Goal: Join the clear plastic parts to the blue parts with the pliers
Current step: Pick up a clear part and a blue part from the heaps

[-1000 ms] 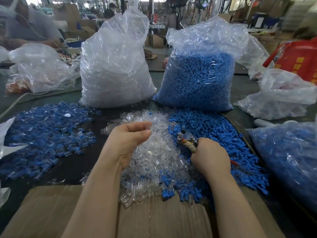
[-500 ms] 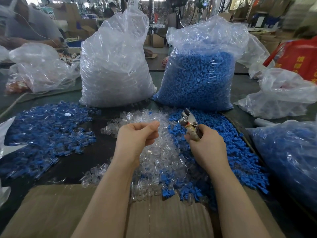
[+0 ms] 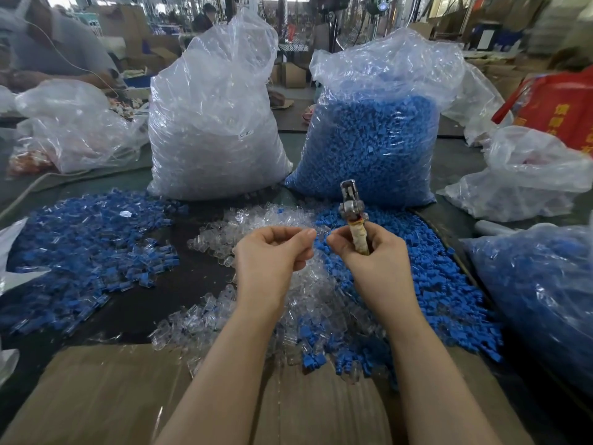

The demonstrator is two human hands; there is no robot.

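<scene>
Both hands are up in the middle of the frame, just above the loose piles. The right hand has its fingers wrapped around the taped handle of the pliers, which stick straight up with the metal head pointing at the top of the frame. Whether the nose of the pliers is closed, I honestly can't tell. The left hand sits right beside it, thumb and fingers curled in toward each other like a pinch. There may be a clear piece in there, but it's too see-through to say for sure.

Under the hands there's a heap of clear plastic parts in the center, and a spread of blue parts running off to the right of it. A separate pile of blue-and-clear pieces fills the left side of the frame.

Behind all that, upper center, stands a big bag of clear parts, and right next to it a big bag of blue parts. Another bag with blue pieces leans in at the right edge. Flat cardboard covers the bottom of the frame under the forearms.
</scene>
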